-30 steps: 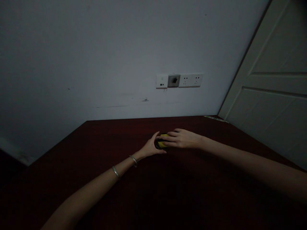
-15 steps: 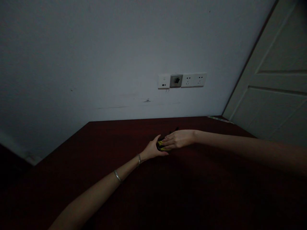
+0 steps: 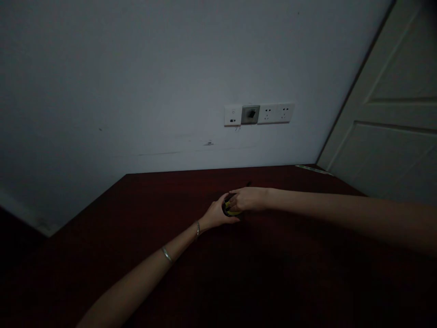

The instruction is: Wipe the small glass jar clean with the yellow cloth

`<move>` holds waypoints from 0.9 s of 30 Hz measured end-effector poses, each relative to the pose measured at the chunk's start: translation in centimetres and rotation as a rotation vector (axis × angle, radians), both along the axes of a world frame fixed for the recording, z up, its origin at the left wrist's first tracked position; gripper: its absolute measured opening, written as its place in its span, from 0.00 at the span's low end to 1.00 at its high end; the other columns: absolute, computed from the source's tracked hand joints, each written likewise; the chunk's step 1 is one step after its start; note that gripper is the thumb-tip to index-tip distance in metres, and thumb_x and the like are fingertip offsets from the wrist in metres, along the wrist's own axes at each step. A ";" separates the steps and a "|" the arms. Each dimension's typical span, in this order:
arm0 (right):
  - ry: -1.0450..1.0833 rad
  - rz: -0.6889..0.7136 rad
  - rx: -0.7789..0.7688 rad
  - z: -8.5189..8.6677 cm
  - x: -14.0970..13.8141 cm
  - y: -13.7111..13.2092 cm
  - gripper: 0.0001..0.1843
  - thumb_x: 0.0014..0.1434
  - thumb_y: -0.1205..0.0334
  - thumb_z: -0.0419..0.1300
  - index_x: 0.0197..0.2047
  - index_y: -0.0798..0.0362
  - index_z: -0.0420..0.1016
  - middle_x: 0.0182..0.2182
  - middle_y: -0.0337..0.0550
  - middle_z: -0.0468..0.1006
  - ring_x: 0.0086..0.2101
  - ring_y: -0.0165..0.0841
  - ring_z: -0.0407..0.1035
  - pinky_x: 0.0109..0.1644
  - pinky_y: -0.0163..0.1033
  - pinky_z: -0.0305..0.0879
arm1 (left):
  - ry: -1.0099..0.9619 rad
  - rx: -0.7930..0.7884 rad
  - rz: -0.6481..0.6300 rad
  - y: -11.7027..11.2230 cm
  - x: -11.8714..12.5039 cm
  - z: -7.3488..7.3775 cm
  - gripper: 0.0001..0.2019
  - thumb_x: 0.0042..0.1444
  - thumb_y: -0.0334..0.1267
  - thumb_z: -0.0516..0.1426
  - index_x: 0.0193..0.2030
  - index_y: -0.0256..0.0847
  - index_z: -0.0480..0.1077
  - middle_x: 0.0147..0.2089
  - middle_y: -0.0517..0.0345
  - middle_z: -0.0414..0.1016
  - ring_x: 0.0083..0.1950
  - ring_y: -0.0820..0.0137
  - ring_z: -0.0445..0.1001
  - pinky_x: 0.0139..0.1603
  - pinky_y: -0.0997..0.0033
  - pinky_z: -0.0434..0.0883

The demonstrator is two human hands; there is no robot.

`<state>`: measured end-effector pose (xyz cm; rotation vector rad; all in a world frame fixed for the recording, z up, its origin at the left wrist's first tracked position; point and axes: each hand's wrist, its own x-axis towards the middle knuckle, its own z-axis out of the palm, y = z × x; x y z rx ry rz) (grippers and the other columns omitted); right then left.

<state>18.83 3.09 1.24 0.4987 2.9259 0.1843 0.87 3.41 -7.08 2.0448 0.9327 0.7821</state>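
Yellow-and-black object (image 3: 234,212), right between two hands at the dark red surface (image 3: 164,189)!
Left hand (image 3: 215,213) clamped around its left side; right hand (image 3: 251,199) has fingers over the top, grip impossible to tell; silvery bracelets (image 3: 167,254) circle the left arm.

A dimly lit wall (image 3: 164,73) is fitted with sockets (image 3: 276,114); a red tabletop (image 3: 170,184) is bordered by a panelled door (image 3: 392,157).
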 end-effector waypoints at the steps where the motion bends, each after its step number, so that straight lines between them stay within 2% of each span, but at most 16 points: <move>1: -0.035 -0.010 0.006 0.0 -0.3 -0.1 0.10 0.48 0.78 0.60 0.32 0.56 0.77 0.37 0.45 0.81 0.40 0.36 0.73 0.57 0.45 0.55 | -0.003 0.002 -0.001 0.0 0.0 -0.1 0.50 0.33 0.45 0.70 0.64 0.38 0.55 0.55 0.43 0.72 0.57 0.54 0.69 0.58 0.54 0.65; 5: -0.161 -0.058 0.028 0.4 -1.4 -0.8 0.07 0.49 0.76 0.60 0.31 0.58 0.78 0.33 0.48 0.81 0.36 0.37 0.73 0.54 0.45 0.58 | -0.001 0.014 0.007 0.1 0.0 -0.4 0.51 0.33 0.46 0.70 0.65 0.37 0.53 0.56 0.42 0.71 0.57 0.54 0.69 0.57 0.56 0.66; 12: -0.271 -0.200 -0.005 1.6 -2.7 -2.3 0.12 0.49 0.73 0.60 0.38 0.59 0.79 0.37 0.52 0.80 0.38 0.39 0.73 0.43 0.42 0.63 | 0.003 0.041 -0.033 -0.3 0.2 0.2 0.45 0.37 0.47 0.68 0.62 0.40 0.56 0.55 0.46 0.72 0.54 0.56 0.72 0.53 0.59 0.69; 19: -0.315 -0.323 -0.124 2.6 -3.2 -2.7 0.15 0.49 0.71 0.59 0.42 0.62 0.78 0.40 0.55 0.79 0.38 0.42 0.73 0.39 0.42 0.63 | 0.015 0.035 -0.001 0.3 0.4 -0.6 0.49 0.34 0.45 0.69 0.63 0.37 0.53 0.57 0.44 0.70 0.56 0.56 0.70 0.55 0.59 0.68; 27: -0.240 -0.443 -0.321 2.6 -4.5 -1.0 0.15 0.44 0.70 0.61 0.38 0.60 0.78 0.35 0.49 0.78 0.33 0.37 0.71 0.35 0.39 0.61 | 0.027 0.046 0.048 0.5 0.4 -1.0 0.49 0.32 0.45 0.70 0.62 0.39 0.56 0.53 0.46 0.73 0.53 0.55 0.72 0.51 0.57 0.70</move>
